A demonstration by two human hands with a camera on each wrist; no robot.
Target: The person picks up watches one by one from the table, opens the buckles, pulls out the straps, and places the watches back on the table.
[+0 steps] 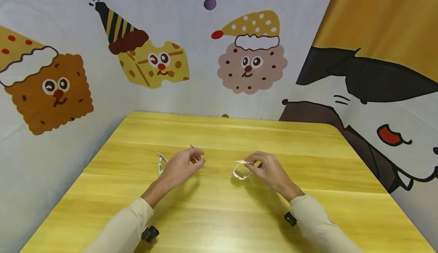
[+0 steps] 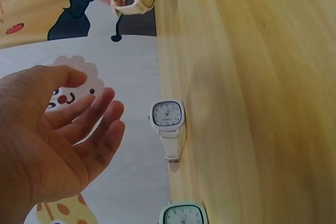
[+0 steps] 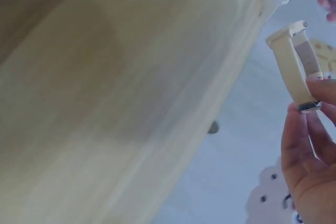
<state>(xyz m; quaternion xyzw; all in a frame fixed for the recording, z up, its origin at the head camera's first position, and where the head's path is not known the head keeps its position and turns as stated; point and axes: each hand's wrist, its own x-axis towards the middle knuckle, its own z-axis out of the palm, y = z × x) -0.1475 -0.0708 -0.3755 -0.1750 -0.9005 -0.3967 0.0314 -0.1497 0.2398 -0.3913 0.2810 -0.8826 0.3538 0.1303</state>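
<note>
My right hand (image 1: 272,171) pinches a cream wristwatch (image 3: 289,69) by its strap near the buckle, holding it above the table. Its strap forms a loop, and the square dial shows in the left wrist view. My left hand (image 2: 68,135) has loosely bent fingers spread apart with nothing between them. Beside it, a white wristwatch (image 2: 167,115) with a square dial lies on the table. In the head view that hand partly hides this watch. Farther left lies a pale green wristwatch (image 1: 160,166), cut off at the bottom of the left wrist view (image 2: 184,214).
Beneath the hands is a yellow wood-grain table (image 1: 219,207). Its far edge meets a white backdrop (image 1: 198,97) printed with cartoon food characters, which also runs along the left side. Dark wrist devices (image 1: 150,234) hang at both cuffs.
</note>
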